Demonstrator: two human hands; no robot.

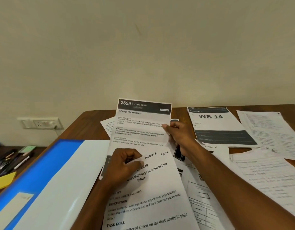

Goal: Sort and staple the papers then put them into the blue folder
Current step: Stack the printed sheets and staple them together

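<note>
Nearest, at six o'clock, a typed sheet [148, 193] headed with a handwritten "Section 1" lies on the worktop [92, 123]. The left hand [125, 165] rests on its top edge, fingers curled and pinching the paper. Just beyond, toward twelve o'clock, the right hand [178, 136] grips the right edge of a sheet numbered 2659 [141, 123], lifted and tilted up toward the wall.

At nine o'clock the blue folder [35, 171] lies open, with a pale sheet on its inner side. From one to three o'clock more papers spread out, among them one marked "WS 14" [218, 125]. No stapler is in view.

This looks like the sorting step, early on: the next move calls for reading the section mark and laying the lifted sheet in its right pile.
</note>
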